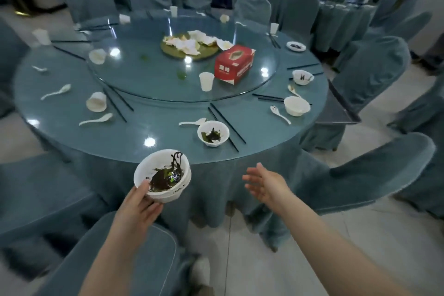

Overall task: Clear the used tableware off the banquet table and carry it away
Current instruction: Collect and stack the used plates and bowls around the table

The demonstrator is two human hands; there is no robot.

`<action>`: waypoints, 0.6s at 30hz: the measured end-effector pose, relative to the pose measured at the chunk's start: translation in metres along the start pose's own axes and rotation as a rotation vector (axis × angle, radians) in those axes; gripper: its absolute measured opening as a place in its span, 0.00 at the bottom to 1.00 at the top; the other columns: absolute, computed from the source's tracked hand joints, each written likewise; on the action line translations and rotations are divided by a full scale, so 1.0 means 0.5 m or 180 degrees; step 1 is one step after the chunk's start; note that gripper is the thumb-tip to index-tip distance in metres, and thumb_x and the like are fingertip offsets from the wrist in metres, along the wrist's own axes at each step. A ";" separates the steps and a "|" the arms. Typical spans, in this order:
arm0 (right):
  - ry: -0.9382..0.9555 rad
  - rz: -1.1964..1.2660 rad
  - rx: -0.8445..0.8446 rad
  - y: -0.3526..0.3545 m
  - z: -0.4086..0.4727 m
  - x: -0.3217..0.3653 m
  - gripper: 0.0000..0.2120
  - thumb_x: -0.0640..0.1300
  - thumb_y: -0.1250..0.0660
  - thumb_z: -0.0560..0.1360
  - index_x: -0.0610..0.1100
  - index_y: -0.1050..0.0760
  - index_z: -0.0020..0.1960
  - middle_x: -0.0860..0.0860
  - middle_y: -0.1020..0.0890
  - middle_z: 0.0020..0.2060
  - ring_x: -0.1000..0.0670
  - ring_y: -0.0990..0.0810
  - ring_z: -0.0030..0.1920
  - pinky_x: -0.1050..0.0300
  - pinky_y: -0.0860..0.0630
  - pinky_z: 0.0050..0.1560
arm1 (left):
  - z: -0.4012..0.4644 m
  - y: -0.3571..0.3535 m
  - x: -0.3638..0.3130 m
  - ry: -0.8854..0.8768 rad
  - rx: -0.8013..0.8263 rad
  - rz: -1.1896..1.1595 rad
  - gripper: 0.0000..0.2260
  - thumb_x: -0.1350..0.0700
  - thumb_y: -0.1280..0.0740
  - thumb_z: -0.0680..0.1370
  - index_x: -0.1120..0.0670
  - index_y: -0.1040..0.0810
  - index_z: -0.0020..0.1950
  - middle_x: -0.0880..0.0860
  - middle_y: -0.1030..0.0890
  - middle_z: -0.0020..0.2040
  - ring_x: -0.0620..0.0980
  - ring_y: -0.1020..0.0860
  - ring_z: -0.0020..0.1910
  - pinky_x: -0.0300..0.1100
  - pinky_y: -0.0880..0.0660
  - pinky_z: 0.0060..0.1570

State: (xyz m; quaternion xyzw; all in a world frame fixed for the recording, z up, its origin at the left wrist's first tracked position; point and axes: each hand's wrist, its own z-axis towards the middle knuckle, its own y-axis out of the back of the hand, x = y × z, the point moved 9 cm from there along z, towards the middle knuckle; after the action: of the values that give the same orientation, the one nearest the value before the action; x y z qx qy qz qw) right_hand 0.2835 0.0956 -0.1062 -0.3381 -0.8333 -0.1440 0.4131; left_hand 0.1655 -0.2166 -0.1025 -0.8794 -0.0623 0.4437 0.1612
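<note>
My left hand [137, 204] has its grip on a stack of white bowls [163, 174], thumb hooked over the near rim, fingers under the base; the top bowl is smeared with dark sauce and strands of seaweed. I hold the stack in the air just short of the desk [72, 127] edge, above the draped blue cloth. My right hand [266, 184] hangs beside it with a wide, slack grip, fingers straight, holding nothing.

Nearest on the desk is 1 white bowl with seaweed [213, 133], with a white spoon [193, 122] touching its far left side and dark chopsticks [227, 122] running past its right. Further right stand a clean-looking white bowl [296, 106], a spoon with a dark spot [280, 114] just beside it, and another soiled bowl [303, 77]. To the left lie a tipped paper cup [96, 101], 2 more spoons and more chopsticks.

The glass turntable [149, 79] in the middle carries an upright paper cup [206, 81], a red tissue box [235, 64] just beside it, and a green platter heaped with crumpled white napkins [192, 44].

A covered chair back [134, 259] stands directly between me and the desk, under my left forearm. Another covered chair [374, 175] sits to my right, and more ring the far side.
</note>
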 end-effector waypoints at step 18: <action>0.0411 -0.1735 -0.0082 -0.196 0.405 0.240 0.14 0.43 0.42 0.79 0.43 0.26 0.35 0.49 0.22 0.27 0.51 0.26 0.27 0.61 0.30 0.28 | 0.391 -0.168 -0.165 0.0164 -0.0099 0.0086 0.06 0.51 0.34 0.77 0.50 0.22 0.52 0.52 0.18 0.48 0.51 0.21 0.48 0.44 0.25 0.47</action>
State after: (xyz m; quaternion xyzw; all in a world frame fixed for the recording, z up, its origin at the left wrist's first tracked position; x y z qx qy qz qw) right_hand 0.0453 0.1825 -0.1331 -0.0968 -0.8635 -0.2816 0.4070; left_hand -0.0373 -0.1139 -0.1197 -0.8937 -0.0531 0.4220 0.1430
